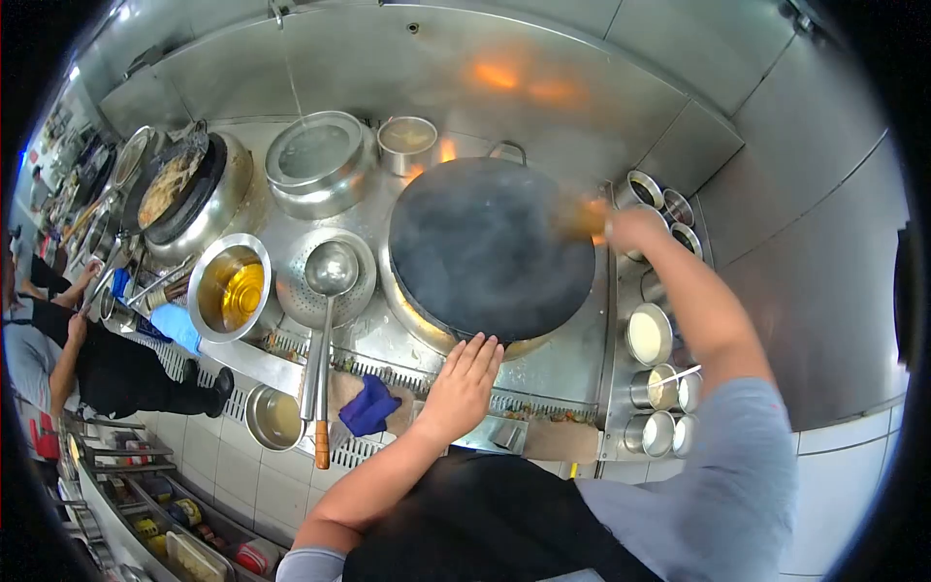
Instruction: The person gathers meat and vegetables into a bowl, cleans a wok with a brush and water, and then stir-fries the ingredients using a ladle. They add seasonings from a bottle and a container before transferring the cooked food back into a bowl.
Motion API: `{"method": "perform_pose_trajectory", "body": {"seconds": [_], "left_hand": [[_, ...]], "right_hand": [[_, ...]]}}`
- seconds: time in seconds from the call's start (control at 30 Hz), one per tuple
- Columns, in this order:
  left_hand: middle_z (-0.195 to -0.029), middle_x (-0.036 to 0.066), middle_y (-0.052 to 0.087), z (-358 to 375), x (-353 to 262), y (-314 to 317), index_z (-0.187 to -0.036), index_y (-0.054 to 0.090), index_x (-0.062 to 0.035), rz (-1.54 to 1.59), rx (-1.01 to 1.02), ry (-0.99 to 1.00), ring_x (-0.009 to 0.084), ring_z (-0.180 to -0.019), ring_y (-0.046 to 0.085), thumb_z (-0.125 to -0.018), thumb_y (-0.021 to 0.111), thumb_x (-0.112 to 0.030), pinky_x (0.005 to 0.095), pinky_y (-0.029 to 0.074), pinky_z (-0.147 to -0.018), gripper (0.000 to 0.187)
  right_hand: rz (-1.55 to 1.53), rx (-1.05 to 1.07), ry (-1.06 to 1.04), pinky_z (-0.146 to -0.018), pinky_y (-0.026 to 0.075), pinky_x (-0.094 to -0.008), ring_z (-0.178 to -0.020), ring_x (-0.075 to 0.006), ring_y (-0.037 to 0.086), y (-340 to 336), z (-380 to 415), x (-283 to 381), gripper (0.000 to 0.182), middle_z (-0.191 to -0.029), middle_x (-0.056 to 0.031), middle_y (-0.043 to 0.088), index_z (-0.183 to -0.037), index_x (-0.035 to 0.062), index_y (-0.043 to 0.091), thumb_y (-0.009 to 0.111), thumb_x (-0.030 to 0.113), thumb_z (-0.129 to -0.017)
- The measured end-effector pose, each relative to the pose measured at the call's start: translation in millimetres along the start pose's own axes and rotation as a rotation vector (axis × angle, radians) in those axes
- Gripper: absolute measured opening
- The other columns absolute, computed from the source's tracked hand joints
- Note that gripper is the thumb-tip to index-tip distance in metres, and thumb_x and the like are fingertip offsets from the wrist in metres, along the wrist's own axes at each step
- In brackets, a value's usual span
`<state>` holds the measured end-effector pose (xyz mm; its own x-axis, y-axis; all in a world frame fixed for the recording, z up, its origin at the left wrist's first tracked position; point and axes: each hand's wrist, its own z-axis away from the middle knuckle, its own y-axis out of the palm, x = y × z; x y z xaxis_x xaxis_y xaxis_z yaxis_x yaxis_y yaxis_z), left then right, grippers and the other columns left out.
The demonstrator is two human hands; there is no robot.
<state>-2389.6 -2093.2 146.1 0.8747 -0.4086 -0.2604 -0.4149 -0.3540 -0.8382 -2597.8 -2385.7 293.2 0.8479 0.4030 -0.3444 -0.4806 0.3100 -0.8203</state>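
A large dark wok [485,257] sits on the stove in front of me, with smoke or steam drifting over its surface. My left hand [460,383] lies at its near rim, fingers stretched out, the fingertips right at the edge. On the far right side of the wok, my right hand [638,231] is closed around a tan wok brush [580,220], smeared by motion. Flame glows beside the brush. A loop handle [507,150] shows at the wok's back.
Left of the wok are a ladle [332,270] on a perforated strainer [292,283], a bowl of yellow oil [207,303] and a lidded pot [315,160]. Seasoning pots [648,335] line the right. A blue cloth [369,405] lies in front. Another person [126,364] works at far left.
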Motion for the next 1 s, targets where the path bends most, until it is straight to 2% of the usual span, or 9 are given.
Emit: {"method": "perform_pose_trajectory", "body": {"seconds": [0.1, 0.2, 0.37, 0.4, 0.5, 0.73, 0.83, 0.87, 1.0], "left_hand": [[-0.133, 0.016, 0.048, 2.6, 2.3, 6.4, -0.128, 0.048, 0.0029, -0.012, 0.052, -0.003, 0.0318, -0.127, 0.042, -0.076, 0.052, -0.007, 0.0448, 0.03, -0.109, 0.053], [-0.132, 0.015, 0.048, 5.8, 7.0, 9.9, -0.129, 0.048, 0.0023, 0.032, 0.04, -0.002, 0.031, -0.127, 0.042, -0.077, 0.052, -0.007, 0.0446, 0.029, -0.109, 0.053], [-0.129, 0.014, 0.048, 5.9, 3.3, 10.1, -0.128, 0.048, 0.0022, 0.055, 0.065, -0.03, 0.0297, -0.125, 0.043, -0.076, 0.053, -0.007, 0.0447, 0.029, -0.109, 0.054], [-0.128, 0.014, 0.049, 4.1, 2.2, 9.8, -0.128, 0.048, 0.0021, 0.068, 0.055, -0.04, 0.0296, -0.125, 0.043, -0.075, 0.054, -0.007, 0.0447, 0.029, -0.109, 0.054], [-0.129, 0.015, 0.048, 2.3, 3.4, 9.8, -0.128, 0.048, 0.0022, 0.048, 0.055, -0.021, 0.03, -0.123, 0.044, -0.076, 0.055, -0.007, 0.0446, 0.029, -0.108, 0.053], [-0.131, 0.017, 0.049, 44.7, 11.9, -24.8, -0.121, 0.054, -0.0038, 0.22, 0.029, -0.132, 0.0334, -0.118, 0.049, -0.075, 0.061, -0.006, 0.0449, 0.039, -0.1, 0.046], [-0.124, 0.016, 0.054, 83.1, 10.0, -41.5, -0.118, 0.056, -0.0041, 0.235, 0.043, -0.281, 0.0346, -0.108, 0.056, -0.077, 0.062, -0.007, 0.0426, 0.046, -0.09, 0.041], [-0.122, 0.017, 0.055, 95.0, 8.9, -44.8, -0.118, 0.056, -0.0039, 0.262, 0.065, -0.362, 0.0346, -0.104, 0.058, -0.078, 0.061, -0.007, 0.0413, 0.048, -0.087, 0.04], [-0.117, 0.014, 0.058, 124.7, -4.6, -51.1, -0.113, 0.059, -0.0052, 0.237, 0.083, -0.414, 0.0321, -0.097, 0.061, -0.079, 0.06, -0.009, 0.0407, 0.05, -0.082, 0.034]], "right_hand": [[-0.822, -0.597, 0.202, -0.082, 0.05, -0.0413, -0.099, -0.0321, 0.063, 37.2, -76.7, 31.1, 0.048, -0.106, -0.0161, 0.066, -0.128, 0.0153, 0.051, 0.055, 0.039, -0.086], [-0.755, -0.044, -0.072, -0.048, 0.051, -0.0356, -0.055, -0.0233, 0.063, 80.9, -78.6, 144.6, 0.038, -0.081, -0.0132, 0.066, -0.109, 0.007, 0.057, 0.053, 0.037, -0.086], [-0.894, 0.332, -0.416, -0.056, 0.054, -0.0355, -0.079, -0.0232, 0.066, 53.0, 23.2, 135.4, 0.063, -0.102, -0.0125, 0.066, -0.142, 0.0214, 0.038, 0.059, 0.045, -0.087], [-0.596, 0.067, -0.613, -0.069, 0.054, -0.0381, -0.089, -0.0265, 0.066, 123.5, -67.0, 89.6, 0.057, -0.106, -0.0147, 0.066, -0.134, 0.0182, 0.049, 0.061, 0.044, -0.085], [-0.043, -0.356, 0.108, -0.077, 0.052, -0.043, -0.096, -0.0336, 0.064, 30.8, -21.4, -0.8, 0.025, -0.104, -0.0214, 0.065, -0.103, 0.0076, 0.064, 0.051, 0.02, -0.086], [-1.332, -0.937, -0.027, -0.087, 0.046, -0.0328, -0.103, -0.0262, 0.058, 163.6, 71.6, 10.0, 0.077, -0.127, -0.0182, 0.054, -0.149, 0.0148, 0.017, 0.059, 0.019, -0.085], [-1.447, -0.506, 0.264, -0.097, 0.041, -0.0364, -0.12, -0.0328, 0.051, 263.0, 135.7, 78.1, 0.089, -0.141, -0.0222, 0.041, -0.151, 0.0139, 0.005, 0.062, 0.011, -0.082], [-1.242, -0.637, 0.114, -0.042, 0.047, -0.0348, -0.054, -0.0193, 0.058, 329.3, 131.8, 93.4, 0.082, -0.104, -0.0186, 0.061, -0.15, 0.0207, 0.004, 0.054, 0.008, -0.087], [-0.959, 0.207, 0.2, -0.06, 0.052, -0.0431, -0.07, -0.0362, 0.066, 298.8, 198.2, 112.3, 0.079, -0.087, -0.0244, 0.066, -0.15, 0.0163, 0.007, 0.055, 0.024, -0.087]]}}
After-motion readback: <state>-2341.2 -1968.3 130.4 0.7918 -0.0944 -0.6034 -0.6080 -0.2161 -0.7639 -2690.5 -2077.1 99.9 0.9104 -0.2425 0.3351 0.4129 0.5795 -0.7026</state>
